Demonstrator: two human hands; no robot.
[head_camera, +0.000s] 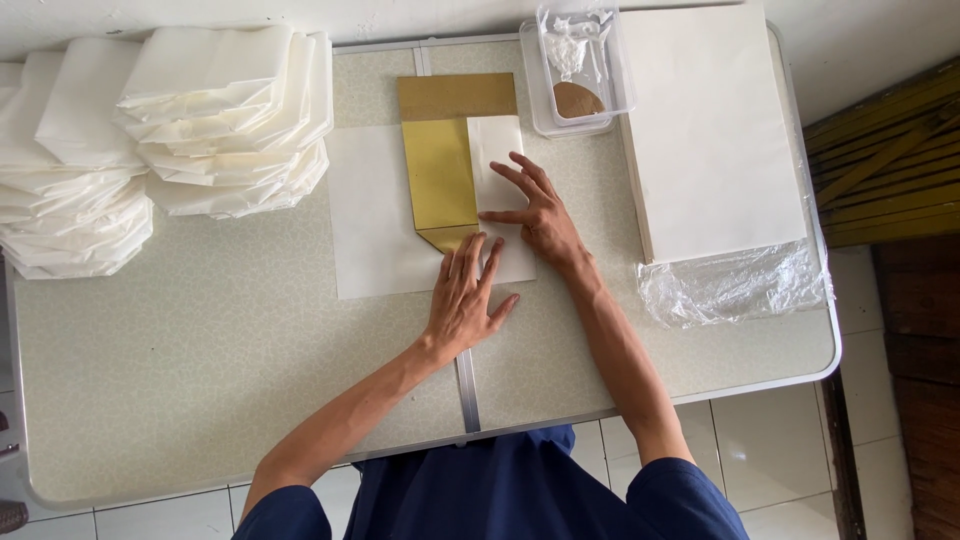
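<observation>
Left hand (466, 300) is lying flat, fingers (468, 262) together and stretched out, pressing down on the white sheet of paper (372, 215) just below the pointed lower end of the gold-coloured flat metal template (440, 180). Right hand (535, 210) is also lying flat, fingers (520, 180) spread apart, holding down the folded-over right flap of the same sheet beside the template. Neither hand is clamping anything; both are pressing palm-down.

The sheet is sitting mid-table with the template on top of it, brown cardboard-like upper band (458, 96) sticking out above the paper.

Judging progress: 1 side flap looks folded over the template, the left half of the sheet is lying unfolded, so this piece seems early in folding. A big heap of white folded paper bags (160, 130) is piling up at the far left of the pale speckled folding table (200, 350), suggesting many pieces done. A thick stack of plain white sheets (710, 130) is waiting at the right, its clear crumpled plastic wrap (735, 285) peeled open at the near end, so plenty seems left.

Behind the template, a clear rectangular plastic tub (575, 70) is holding white paste and a small brown round object. No labels or signs visible.
</observation>
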